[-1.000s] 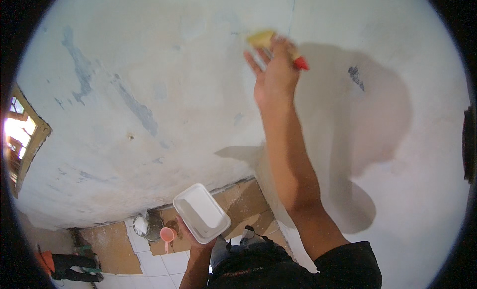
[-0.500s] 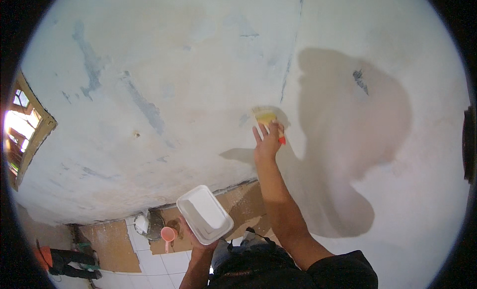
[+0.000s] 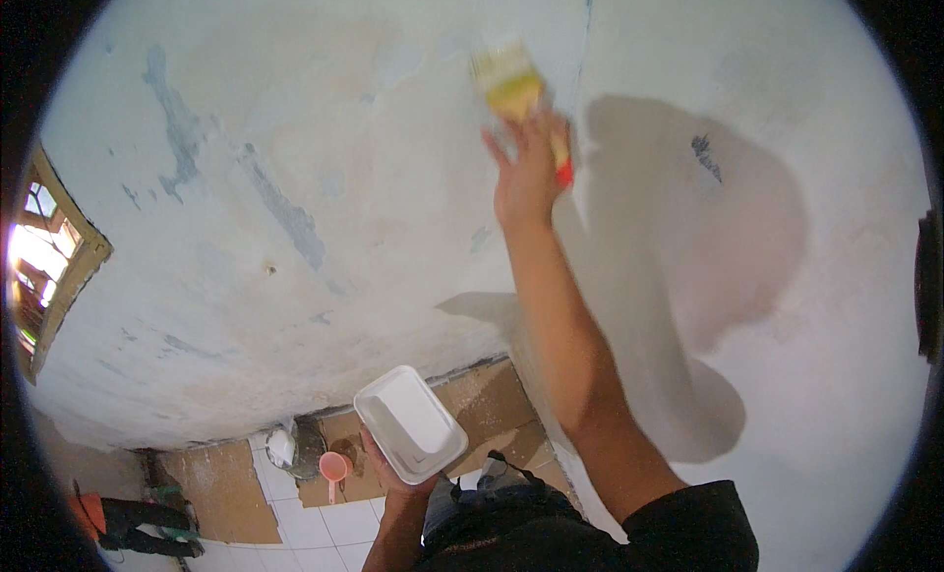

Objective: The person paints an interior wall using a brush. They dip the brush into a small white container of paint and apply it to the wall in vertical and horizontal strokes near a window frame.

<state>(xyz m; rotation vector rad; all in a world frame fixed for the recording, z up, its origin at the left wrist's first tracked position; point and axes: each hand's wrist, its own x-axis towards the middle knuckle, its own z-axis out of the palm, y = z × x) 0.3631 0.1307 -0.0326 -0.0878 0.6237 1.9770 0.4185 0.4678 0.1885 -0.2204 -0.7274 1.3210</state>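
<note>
My right hand (image 3: pixel 526 174) is raised high against the pale wall (image 3: pixel 324 179), gripping a paintbrush (image 3: pixel 511 85) with yellow ferrule, light bristles and a red handle tip. The bristles press on the wall just left of a vertical corner line (image 3: pixel 585 41). Low down, my left hand (image 3: pixel 393 474) holds a white rectangular paint tray (image 3: pixel 410 424) from underneath, tilted, near my body.
The wall shows blue-grey patches and stains. My shadow (image 3: pixel 708 238) falls on the right wall. A window with a wooden frame (image 3: pixel 49 262) glows at the left. Below lie brown cardboard sheets (image 3: pixel 221 483), white floor tiles, a small orange scoop (image 3: pixel 334 467) and a bucket.
My right hand swept the brush down the wall, then back up to a high spot near the corner line. The tray in my left hand stayed nearly still.
</note>
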